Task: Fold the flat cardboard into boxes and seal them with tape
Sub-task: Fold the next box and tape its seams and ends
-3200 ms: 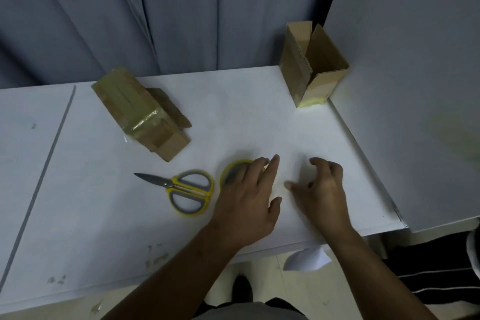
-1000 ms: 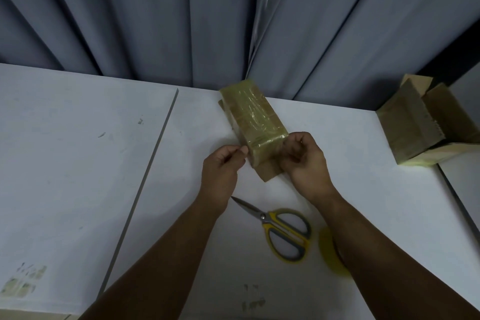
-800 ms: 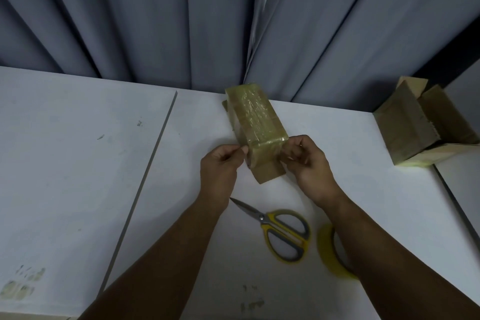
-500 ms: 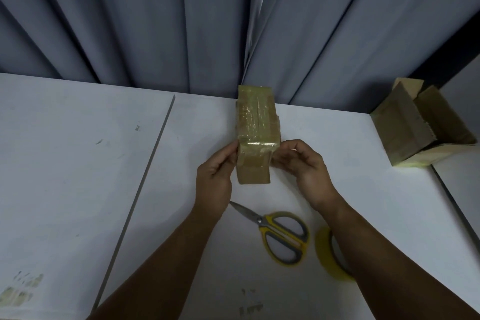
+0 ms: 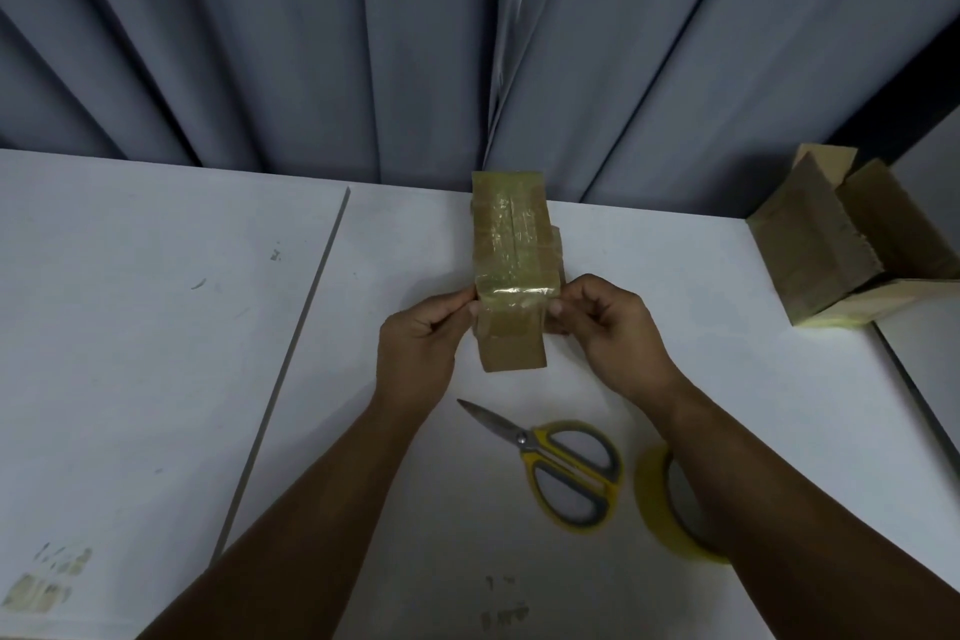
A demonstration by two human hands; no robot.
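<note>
And there it goes: the long brown cardboard box wrapped in glossy clear tape (image 5: 511, 270) has been swung round. A second ago it sat skewed beyond the yellow-handled steel scissors (image 5: 563, 463); now it points straight away from the person, squared up in front of them. Three seconds back both hands lay flat on the white table (image 5: 156, 327) down by the scissors and nobody was touching the box, so this one has been picked out for checking or finishing.

The left hand (image 5: 415, 351) has thumb and curled fingers clamped on the box's near left edge, and the right hand (image 5: 605, 327) pinches the near right edge the same way, a hand to each side just beyond the scissors' blade tips. Whether the near end is lifted or still resting on the table, I can't tell from here.

Look at the box itself: its top is covered in shiny, wrinkled tape with a seam down the middle, and a band of tape folds over the near edge onto the bare brown end face. A bit of cardboard pokes out along its right side (a flap, maybe, hard to say). I'd call it all but sealed, with the tape end perhaps being pressed down.

The yellow roll of tape (image 5: 652, 496) lies just right of the scissors, half under the right forearm, and an open-topped brown cardboard box (image 5: 810, 244) stands well off to the right and beyond the scissors, not yet closed.
</note>
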